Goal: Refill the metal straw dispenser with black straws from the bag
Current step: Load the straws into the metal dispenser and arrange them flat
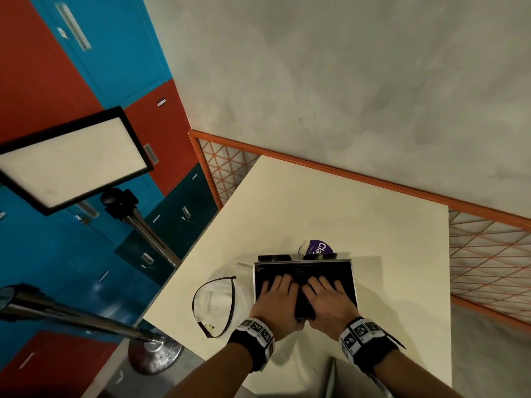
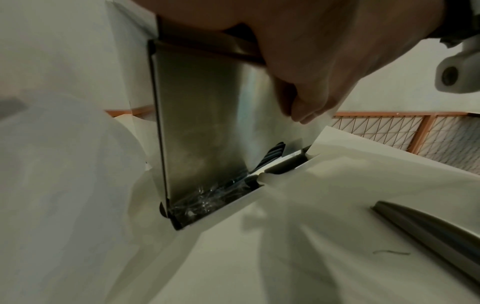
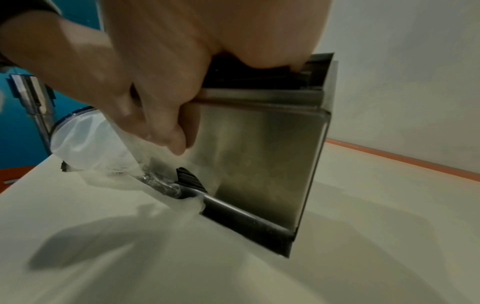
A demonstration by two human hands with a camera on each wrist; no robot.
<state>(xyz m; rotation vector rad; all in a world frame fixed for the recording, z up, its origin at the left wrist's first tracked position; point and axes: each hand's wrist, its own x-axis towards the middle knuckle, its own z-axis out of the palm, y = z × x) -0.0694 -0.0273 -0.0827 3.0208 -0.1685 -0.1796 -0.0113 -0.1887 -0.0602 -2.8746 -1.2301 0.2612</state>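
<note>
Our left hand (image 1: 274, 301) and right hand (image 1: 327, 300) lie flat, fingers straight, on the black straws (image 1: 304, 272) filling the open-topped steel straw dispenser (image 3: 259, 148) mid-table, presumably levelling them, the slack clear plastic bag (image 1: 214, 301) lying just left.

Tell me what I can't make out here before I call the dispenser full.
- Fill level: in the head view both hands, left and right, cover most of the straws in the dispenser.
- Right fingertips: in the right wrist view, hidden inside the dispenser by the palm.
- Bag contents: too pale and blurred to tell if any straws remain.
- Purple label: cut off behind the dispenser.
</note>
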